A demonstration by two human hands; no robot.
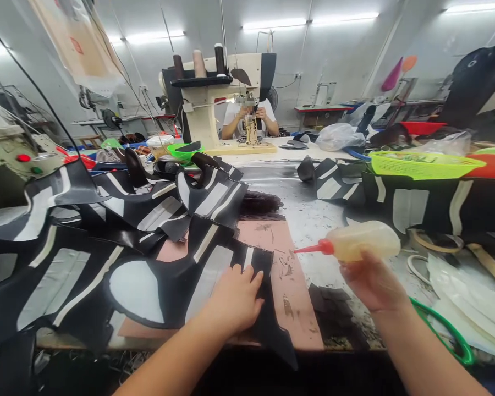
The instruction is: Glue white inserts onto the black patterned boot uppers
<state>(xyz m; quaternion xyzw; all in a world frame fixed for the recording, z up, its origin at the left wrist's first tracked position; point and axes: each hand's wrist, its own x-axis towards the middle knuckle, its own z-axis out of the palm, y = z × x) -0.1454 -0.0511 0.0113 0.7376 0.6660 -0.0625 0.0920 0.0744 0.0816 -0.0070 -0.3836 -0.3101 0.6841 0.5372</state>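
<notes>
Nearest, the left hand [238, 297] lies palm down with its fingers spread on a black cut panel [174, 283] bearing pale patches and strips. That panel lies across the pink board [293, 300], its narrow end hanging past the board's near edge. To the right of the board, the right hand [365, 280] is wrapped around a squeeze bottle [373, 239] of pale yellowish liquid, its red nozzle [313, 248] pointing back towards the board.

The step in hand looks like steadying the panel with the bottle ready; no liquid shows leaving the tip. Bringing the nozzle to the panel would call for a leftward, downward move and a gentle squeeze, with the left hand keeping the panel flat and its fingers out of the way.

Similar black panels [70, 275] overlap left of the board, and dark scraps [333, 311] lie just right of it. Beyond its far edge sits a pile of dark strips [260, 205]; farther still, a co-worker [269, 125] sits behind a post-bed sewing machine [200, 118].
</notes>
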